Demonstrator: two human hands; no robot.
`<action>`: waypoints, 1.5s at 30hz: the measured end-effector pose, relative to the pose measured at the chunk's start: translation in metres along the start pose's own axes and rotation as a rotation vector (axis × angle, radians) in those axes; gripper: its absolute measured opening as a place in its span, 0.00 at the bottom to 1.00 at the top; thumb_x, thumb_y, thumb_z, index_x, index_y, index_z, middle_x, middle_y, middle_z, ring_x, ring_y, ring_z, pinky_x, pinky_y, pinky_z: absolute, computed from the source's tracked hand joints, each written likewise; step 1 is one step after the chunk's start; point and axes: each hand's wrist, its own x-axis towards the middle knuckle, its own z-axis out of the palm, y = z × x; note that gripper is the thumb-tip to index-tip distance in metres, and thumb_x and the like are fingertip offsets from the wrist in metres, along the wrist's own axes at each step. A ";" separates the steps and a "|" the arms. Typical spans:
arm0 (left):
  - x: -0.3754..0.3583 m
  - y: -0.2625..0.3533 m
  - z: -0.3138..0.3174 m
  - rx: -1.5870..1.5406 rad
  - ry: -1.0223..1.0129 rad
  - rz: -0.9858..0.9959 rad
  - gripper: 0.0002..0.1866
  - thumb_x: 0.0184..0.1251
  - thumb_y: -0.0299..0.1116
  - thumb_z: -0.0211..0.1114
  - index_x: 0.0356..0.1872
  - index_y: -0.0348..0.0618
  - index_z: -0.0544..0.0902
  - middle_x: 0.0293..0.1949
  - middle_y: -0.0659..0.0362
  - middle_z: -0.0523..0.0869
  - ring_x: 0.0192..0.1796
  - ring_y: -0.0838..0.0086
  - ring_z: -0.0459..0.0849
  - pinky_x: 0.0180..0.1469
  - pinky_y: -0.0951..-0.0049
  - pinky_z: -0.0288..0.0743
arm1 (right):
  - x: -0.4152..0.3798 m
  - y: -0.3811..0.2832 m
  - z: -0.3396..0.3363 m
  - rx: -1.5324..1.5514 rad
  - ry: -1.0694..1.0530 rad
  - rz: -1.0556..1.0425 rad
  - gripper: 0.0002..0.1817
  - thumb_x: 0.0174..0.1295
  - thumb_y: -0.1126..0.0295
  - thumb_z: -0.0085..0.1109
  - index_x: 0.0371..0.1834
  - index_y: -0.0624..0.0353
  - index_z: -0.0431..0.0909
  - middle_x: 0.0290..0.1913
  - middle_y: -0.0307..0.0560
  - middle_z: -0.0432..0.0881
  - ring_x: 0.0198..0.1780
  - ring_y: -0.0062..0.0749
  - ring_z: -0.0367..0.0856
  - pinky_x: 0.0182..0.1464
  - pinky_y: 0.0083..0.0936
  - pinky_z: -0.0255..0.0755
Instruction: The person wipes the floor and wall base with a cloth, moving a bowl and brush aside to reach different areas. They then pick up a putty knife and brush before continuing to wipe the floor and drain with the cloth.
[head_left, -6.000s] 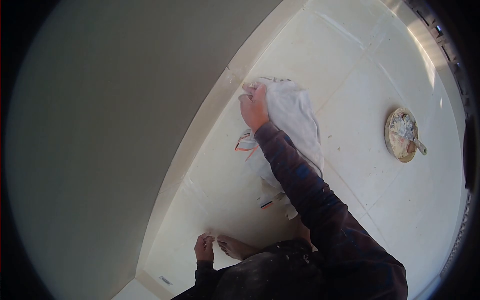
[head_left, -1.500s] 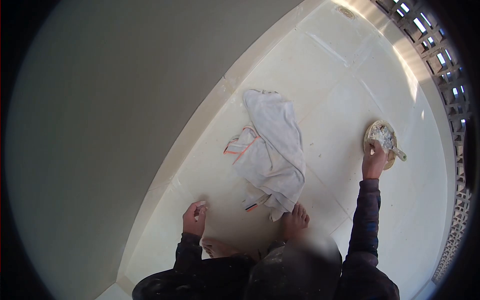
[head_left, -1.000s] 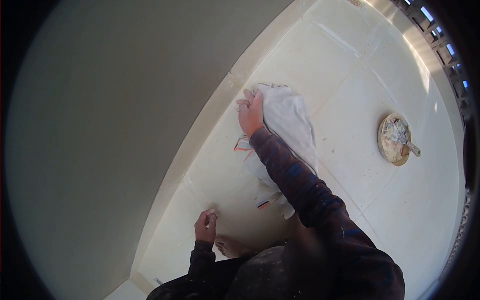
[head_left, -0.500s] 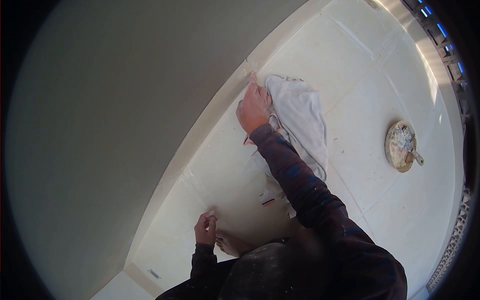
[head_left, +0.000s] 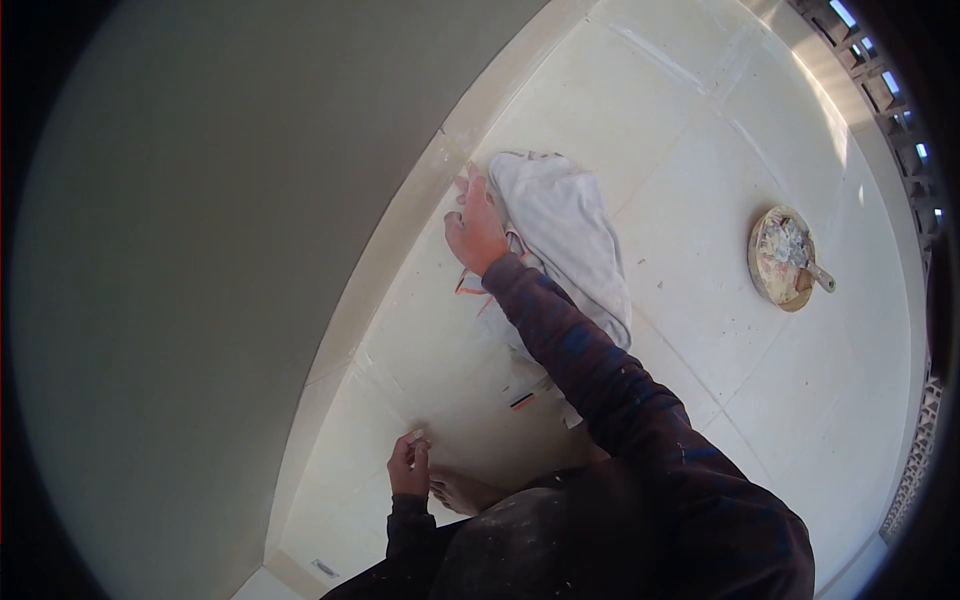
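My right hand (head_left: 478,228) is stretched out beside the pale skirting (head_left: 425,190) at the wall's foot, close to a joint in it. Its fingers are apart, and I see nothing held in them. Right beside it lies a crumpled light grey cloth (head_left: 565,215), partly under my right forearm. Down near my foot, my left hand (head_left: 407,465) is closed in a pinch on a small whitish piece (head_left: 417,436), too small to tell its kind. A clear plastic wrapper with red edging (head_left: 470,283) lies on the floor by my right wrist.
On the right a round shallow tub (head_left: 783,258) of whitish paste stands with a putty knife (head_left: 820,277) in it. My bare foot (head_left: 465,492) is on the tiled floor (head_left: 690,330). A grey-green wall (head_left: 220,250) rises on the left; a perforated block barrier (head_left: 905,150) borders the right.
My right hand has drawn its fingertip back slightly from the skirting joint, and its fingers have spread. The view has shifted a little. My left hand keeps its pinch.
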 end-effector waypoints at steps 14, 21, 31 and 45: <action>0.026 0.002 0.003 0.046 -0.125 0.082 0.13 0.75 0.29 0.56 0.55 0.35 0.77 0.42 0.54 0.85 0.46 0.71 0.83 0.53 0.70 0.76 | -0.149 0.005 -0.441 -1.008 0.314 0.275 0.43 0.50 0.75 0.75 0.71 0.53 0.64 0.60 0.47 0.82 0.58 0.46 0.74 0.61 0.41 0.67; 0.040 0.019 0.000 0.096 -0.123 0.111 0.13 0.74 0.29 0.57 0.54 0.35 0.78 0.42 0.55 0.85 0.45 0.72 0.84 0.52 0.70 0.77 | -0.143 0.046 -0.475 -1.048 0.083 0.227 0.38 0.54 0.75 0.71 0.70 0.52 0.67 0.55 0.41 0.85 0.58 0.43 0.75 0.62 0.41 0.65; 0.019 0.006 -0.002 0.086 -0.055 0.044 0.13 0.74 0.27 0.56 0.55 0.35 0.79 0.41 0.56 0.87 0.45 0.72 0.86 0.52 0.71 0.78 | -0.140 0.065 -0.476 -1.072 0.064 0.311 0.33 0.50 0.79 0.70 0.63 0.54 0.70 0.45 0.37 0.85 0.53 0.41 0.76 0.58 0.46 0.61; -0.001 0.002 -0.006 0.083 0.011 -0.052 0.13 0.75 0.30 0.58 0.54 0.35 0.79 0.43 0.54 0.88 0.48 0.72 0.87 0.54 0.70 0.79 | -0.003 -0.033 -0.052 0.825 0.017 0.234 0.23 0.64 0.84 0.44 0.62 0.60 0.54 0.76 0.65 0.60 0.50 0.32 0.83 0.47 0.24 0.73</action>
